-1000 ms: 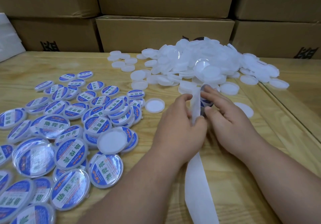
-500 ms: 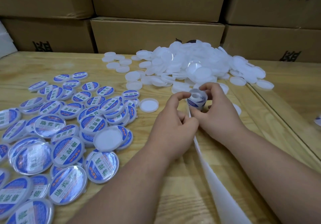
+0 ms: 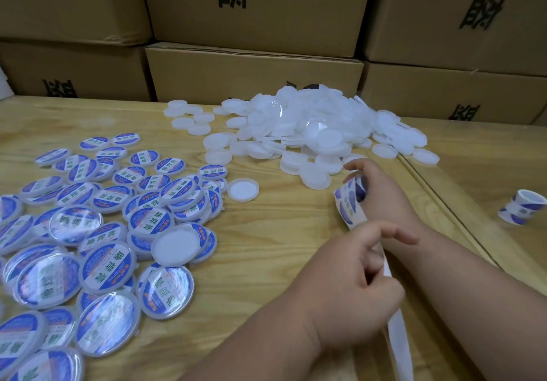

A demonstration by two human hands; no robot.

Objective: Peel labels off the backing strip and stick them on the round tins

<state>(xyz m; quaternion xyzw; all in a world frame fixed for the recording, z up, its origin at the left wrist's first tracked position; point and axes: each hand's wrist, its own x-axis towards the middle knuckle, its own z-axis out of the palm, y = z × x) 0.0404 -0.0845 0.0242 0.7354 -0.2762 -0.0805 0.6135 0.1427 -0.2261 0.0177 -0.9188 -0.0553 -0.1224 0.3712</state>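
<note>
Above the tabletop (image 3: 266, 232), right hand (image 3: 381, 191) grips the label roll (image 3: 350, 200); left hand (image 3: 349, 289) pinches its backing strip (image 3: 399, 339).

Left grip (image 3: 353, 286) curled, pinching; right grip (image 3: 380, 191) curled farther forward, forearms crossing

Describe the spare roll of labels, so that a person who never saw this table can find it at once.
Look at the wooden table and go to its far right side, past the seam in the boards. There a small label roll stands alone, away from the heap of plain white tins. No hand touches it, unlike the roll in the right hand.
</note>
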